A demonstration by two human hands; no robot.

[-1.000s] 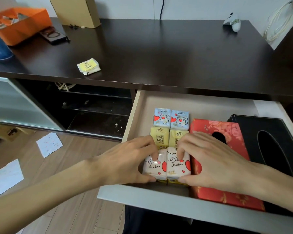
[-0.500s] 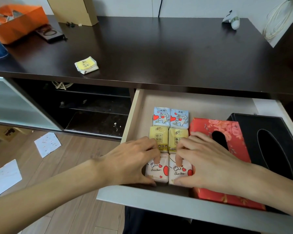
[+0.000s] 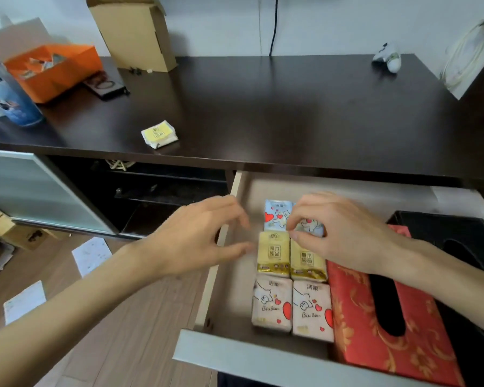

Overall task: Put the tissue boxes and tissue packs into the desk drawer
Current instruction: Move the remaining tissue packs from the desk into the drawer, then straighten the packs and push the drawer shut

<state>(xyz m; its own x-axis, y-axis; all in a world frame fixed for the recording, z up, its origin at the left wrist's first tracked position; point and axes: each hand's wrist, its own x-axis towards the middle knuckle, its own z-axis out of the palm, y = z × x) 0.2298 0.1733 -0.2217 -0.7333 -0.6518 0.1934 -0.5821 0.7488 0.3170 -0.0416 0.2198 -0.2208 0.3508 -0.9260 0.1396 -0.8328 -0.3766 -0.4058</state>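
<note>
Your tissue packs sit in the open desk drawer [image 3: 236, 356] in two columns: two pink ones [image 3: 271, 304] nearest the front, two yellow ones [image 3: 273, 254] behind them, two blue ones [image 3: 277, 215] at the back. Just beside them on the right lies the red tissue box [image 3: 375, 344], and beyond it the black tissue box [image 3: 458, 233]. Your right hand [image 3: 344, 233] hangs over the right blue pack, fingers curled with the tips at the seam between blue and yellow; whether it grips the pack you cannot tell. Your left hand [image 3: 196, 238] hovers above the drawer's left wall, loosely spread, holding nothing. One more yellow pack [image 3: 159, 134] is still on the dark desk top [image 3: 291, 113], well apart from the drawer. Farther back left stand an orange box [image 3: 53, 71] and a cardboard carton [image 3: 134, 32].
</note>
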